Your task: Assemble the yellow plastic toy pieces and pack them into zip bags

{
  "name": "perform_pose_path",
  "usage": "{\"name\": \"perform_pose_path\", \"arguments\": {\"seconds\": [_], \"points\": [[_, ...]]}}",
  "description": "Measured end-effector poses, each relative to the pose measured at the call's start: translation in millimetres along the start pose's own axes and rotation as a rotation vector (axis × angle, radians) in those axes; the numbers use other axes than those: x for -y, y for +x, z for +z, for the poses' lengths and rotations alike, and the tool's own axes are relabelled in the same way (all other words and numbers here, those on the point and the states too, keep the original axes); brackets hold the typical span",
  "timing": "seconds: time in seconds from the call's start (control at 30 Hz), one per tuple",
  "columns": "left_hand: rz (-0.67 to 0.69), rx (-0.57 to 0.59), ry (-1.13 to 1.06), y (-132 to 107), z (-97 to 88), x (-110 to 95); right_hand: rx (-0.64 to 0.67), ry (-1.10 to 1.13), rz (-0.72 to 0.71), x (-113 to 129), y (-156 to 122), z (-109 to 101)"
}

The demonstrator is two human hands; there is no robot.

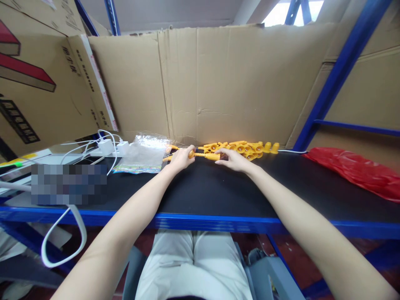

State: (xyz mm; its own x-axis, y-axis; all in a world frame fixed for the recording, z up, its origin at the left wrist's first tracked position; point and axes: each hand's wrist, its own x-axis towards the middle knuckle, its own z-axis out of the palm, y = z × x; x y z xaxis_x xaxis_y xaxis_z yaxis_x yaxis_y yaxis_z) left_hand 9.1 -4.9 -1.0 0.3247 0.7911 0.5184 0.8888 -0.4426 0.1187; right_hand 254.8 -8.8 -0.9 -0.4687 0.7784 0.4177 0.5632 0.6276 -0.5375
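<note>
A yellow plastic piece [208, 156] with a thin ribbed shaft and a wider end spans the gap between my hands, low over the black tabletop. My left hand [182, 158] is closed around its left part, with the fingers partly hiding it. On the wider end, the thumb and fingers of my right hand [235, 161] are closed. Just behind lies a pile of similar yellow pieces [240, 148], several showing open cup-shaped ends. More yellow tips stick out to the left of my left hand, beside a clear plastic bag [142, 154].
White chargers [106, 146] and tangled cables stand left of the bag. A red plastic bag [353, 171] lies at the right. Cardboard panels [243, 83] close off the back, and a blue rail [218, 223] runs along the table's front edge.
</note>
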Motion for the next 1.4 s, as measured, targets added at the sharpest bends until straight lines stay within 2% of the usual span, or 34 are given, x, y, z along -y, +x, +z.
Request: {"name": "perform_pose_path", "arguments": {"seconds": [0.1,0.27,0.47,0.6,0.7,0.83,1.0,1.07,1.17,1.3,1.4], "points": [[-0.02,-0.033,-0.024,-1,-2.2,-7,0.042,0.165,0.01,4,-1,-3],[-0.001,-0.028,-0.047,-1,-3.1,-7,0.167,0.469,0.203,7,-1,-3],[0.005,0.007,-0.023,-3,-0.8,-9,0.127,0.62,0.369,6,1,5],[-0.019,0.029,0.029,-4,-0.8,-15,0.217,0.73,0.433,8,-3,0],[-0.056,0.044,0.034,-5,-1.9,-18,0.256,0.748,0.414,11,-7,-6],[-0.05,0.018,0.035,-6,-3.8,-21,0.215,0.701,0.397,12,-7,-6],[-0.016,-0.012,0.03,-6,-5.6,-22,0.176,0.577,0.528,8,-2,0],[-0.03,-0.007,0.018,-5,-5.4,-22,0.206,0.576,0.56,7,-1,0],[-0.06,0.008,-0.008,-4,-4.3,-21,0.265,0.653,0.532,5,-4,-4],[-0.09,0.031,0.009,-4,-3.4,-19,0.176,0.689,0.395,3,-7,-7],[-0.082,0.032,0.034,-6,-3.9,-21,0.16,0.667,0.359,0,-7,-5]]}}
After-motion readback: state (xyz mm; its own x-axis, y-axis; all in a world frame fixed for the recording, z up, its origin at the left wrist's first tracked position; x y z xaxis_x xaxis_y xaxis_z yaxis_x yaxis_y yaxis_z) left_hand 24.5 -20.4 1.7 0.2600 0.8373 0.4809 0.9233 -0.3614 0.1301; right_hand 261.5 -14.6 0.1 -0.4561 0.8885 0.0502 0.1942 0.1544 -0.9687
